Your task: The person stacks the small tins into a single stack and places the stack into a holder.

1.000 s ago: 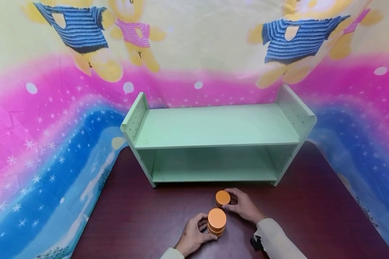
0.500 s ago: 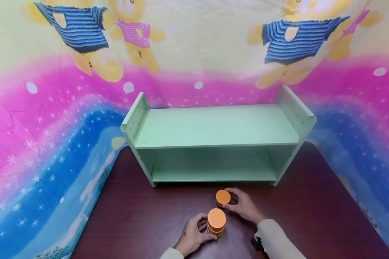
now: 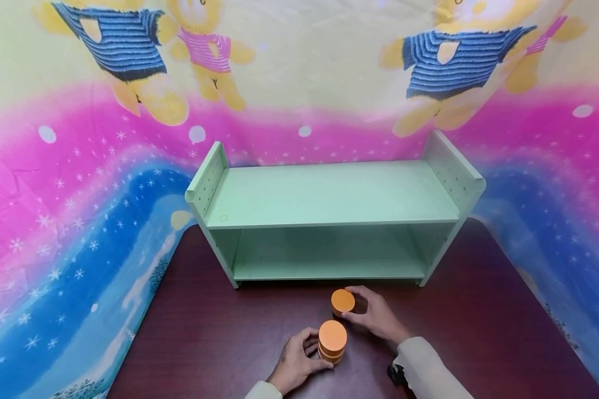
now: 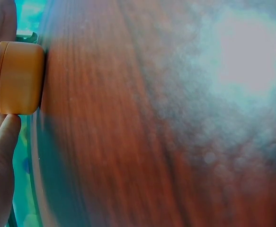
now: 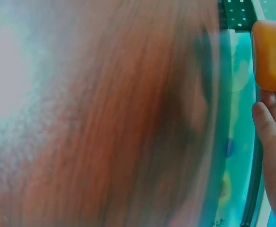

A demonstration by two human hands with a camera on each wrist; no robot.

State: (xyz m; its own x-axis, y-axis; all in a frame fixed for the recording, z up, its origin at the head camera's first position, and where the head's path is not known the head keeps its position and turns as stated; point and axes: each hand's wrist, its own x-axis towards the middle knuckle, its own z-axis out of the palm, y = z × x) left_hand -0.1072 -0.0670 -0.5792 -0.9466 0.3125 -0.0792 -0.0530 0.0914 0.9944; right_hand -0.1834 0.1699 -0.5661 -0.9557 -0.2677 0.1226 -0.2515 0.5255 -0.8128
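Clear, bright head view; hazy wrist views
White glare washes out the glossy, reddish-brown, wood-grained tabletop point(image 4: 104, 132).

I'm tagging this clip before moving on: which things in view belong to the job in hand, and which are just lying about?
Part of the job:
nearer orange round container, held by the left hand
farther orange round container, held by the right hand

Apparently just there:
mint-green two-tier shelf, untouched, though possibly involved
dark red table
teddy-bear backdrop
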